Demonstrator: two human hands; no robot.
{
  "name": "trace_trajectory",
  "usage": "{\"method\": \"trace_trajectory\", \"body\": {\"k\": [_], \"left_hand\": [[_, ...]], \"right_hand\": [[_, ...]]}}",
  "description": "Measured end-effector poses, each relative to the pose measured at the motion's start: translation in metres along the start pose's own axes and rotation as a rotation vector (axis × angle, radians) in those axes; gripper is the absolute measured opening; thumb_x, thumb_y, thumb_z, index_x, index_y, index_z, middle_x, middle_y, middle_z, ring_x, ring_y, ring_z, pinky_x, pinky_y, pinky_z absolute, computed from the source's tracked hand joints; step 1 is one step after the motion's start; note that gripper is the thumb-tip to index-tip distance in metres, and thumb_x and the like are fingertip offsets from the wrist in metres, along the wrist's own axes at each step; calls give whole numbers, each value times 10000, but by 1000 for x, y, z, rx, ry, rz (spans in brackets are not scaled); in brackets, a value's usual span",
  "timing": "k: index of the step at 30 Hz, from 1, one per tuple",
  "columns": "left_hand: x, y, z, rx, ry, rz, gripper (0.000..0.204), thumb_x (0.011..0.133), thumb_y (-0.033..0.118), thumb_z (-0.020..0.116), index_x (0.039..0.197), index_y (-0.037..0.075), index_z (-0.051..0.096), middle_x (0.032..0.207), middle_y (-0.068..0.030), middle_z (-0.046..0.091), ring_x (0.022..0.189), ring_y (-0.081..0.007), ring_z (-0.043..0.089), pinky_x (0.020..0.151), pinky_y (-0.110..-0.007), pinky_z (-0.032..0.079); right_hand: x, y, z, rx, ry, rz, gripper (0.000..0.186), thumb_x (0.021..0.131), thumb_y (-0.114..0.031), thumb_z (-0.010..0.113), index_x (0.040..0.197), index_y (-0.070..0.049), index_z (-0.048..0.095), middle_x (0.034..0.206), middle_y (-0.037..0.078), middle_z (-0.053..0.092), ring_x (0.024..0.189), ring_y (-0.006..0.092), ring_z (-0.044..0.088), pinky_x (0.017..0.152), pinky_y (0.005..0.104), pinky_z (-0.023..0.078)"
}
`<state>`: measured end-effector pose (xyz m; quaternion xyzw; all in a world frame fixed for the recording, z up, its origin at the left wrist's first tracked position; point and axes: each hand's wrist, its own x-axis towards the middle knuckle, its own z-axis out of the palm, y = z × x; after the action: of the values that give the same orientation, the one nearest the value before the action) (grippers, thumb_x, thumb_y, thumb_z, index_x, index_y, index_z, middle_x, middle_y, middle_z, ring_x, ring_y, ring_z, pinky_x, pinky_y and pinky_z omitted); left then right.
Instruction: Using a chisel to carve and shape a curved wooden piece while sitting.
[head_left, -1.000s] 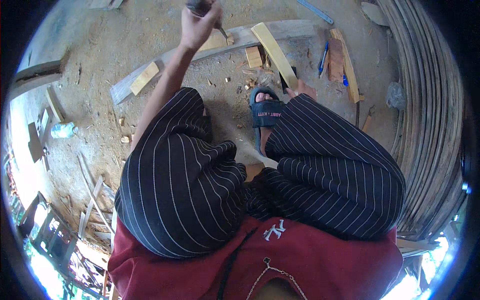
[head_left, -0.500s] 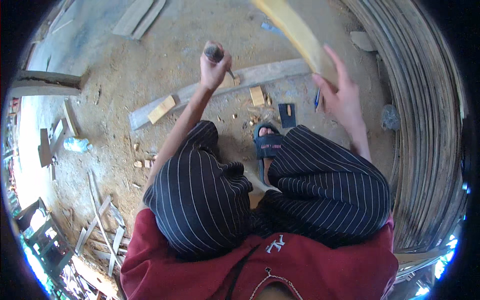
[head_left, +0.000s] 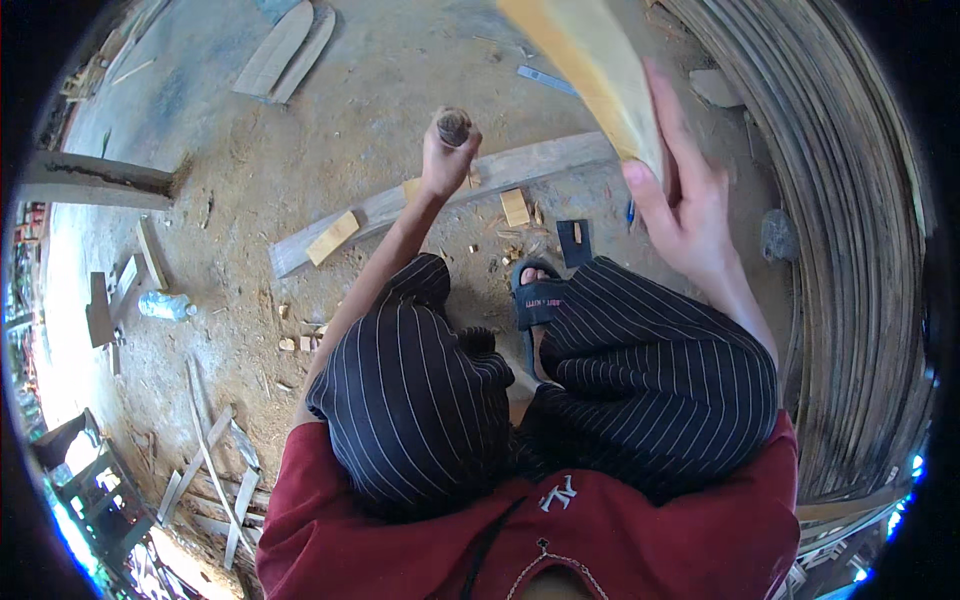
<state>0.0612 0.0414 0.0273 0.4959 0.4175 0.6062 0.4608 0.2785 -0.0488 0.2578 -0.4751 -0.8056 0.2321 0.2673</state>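
Observation:
My left hand (head_left: 445,170) is closed round an upright chisel, its worn round handle end (head_left: 453,127) facing up. The blade is hidden below the fist, over a long grey plank (head_left: 545,160) on the ground. Partly behind that wrist, a small wooden block (head_left: 411,188) rests on the plank. Raised on the right, my right hand (head_left: 692,215) grips a thick pale piece of wood (head_left: 592,75) between thumb and fingers. Its far end runs out of the picture. Another block (head_left: 333,238) lies across the plank's left part, and a third (head_left: 515,207) sits by its near edge.
Wood chips and a dark flat piece (head_left: 574,245) lie near my sandalled foot (head_left: 537,290). A tall stack of thin boards (head_left: 850,220) lines the right. Leftward are a plastic bottle (head_left: 167,306), a wooden post (head_left: 100,180) and scrap sticks (head_left: 215,450). Two boards (head_left: 285,50) lie far off.
The view has shifted slightly. My left hand and the chisel stand more upright, so the blade no longer shows. The wood in my right hand has swung a little and looks broader.

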Motion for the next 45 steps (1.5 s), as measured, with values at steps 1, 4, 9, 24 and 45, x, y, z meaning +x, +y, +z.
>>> {"method": "trace_trajectory", "body": {"k": [1, 4, 9, 24, 45], "left_hand": [[0, 0, 0, -10, 0, -2, 136, 757, 21, 587, 841, 40, 482, 646, 8, 486, 572, -76, 475, 522, -241, 406], [3, 3, 0, 167, -42, 8, 166, 767, 4, 577, 928, 12, 537, 693, 14, 525, 602, -57, 493, 534, -229, 414], [5, 5, -1, -13, -18, -53, 167, 780, 2, 569, 946, 9, 552, 704, 26, 530, 613, -41, 492, 546, -209, 409], [4, 8, -5, 95, 46, -134, 65, 829, 65, 563, 834, 8, 594, 663, 17, 541, 577, -55, 505, 510, -221, 407], [-4, 4, -2, 26, 0, 98, 90, 802, 9, 585, 881, -29, 607, 769, -24, 622, 704, -89, 576, 623, -238, 466]], "right_hand": [[2, 0, 4, -65, 60, -69, 640, 861, -326, 549, 1405, -156, 258, 866, 190, 626, 730, 303, 632, 672, 389, 503], [8, 6, 14, -100, -59, -127, 650, 850, -321, 559, 1394, -113, 271, 838, 231, 624, 694, 321, 634, 656, 398, 500], [4, 19, 6, -230, -133, 147, 523, 857, -334, 562, 1191, 38, 411, 680, 256, 596, 687, 346, 641, 601, 445, 497], [14, -5, 7, -164, -261, 123, 526, 866, -436, 503, 990, 75, 500, 681, 245, 605, 616, 354, 632, 546, 423, 504], [5, 4, 25, -171, -150, 11, 521, 854, -349, 559, 1093, 91, 415, 659, 223, 603, 595, 301, 639, 553, 376, 514]]}}
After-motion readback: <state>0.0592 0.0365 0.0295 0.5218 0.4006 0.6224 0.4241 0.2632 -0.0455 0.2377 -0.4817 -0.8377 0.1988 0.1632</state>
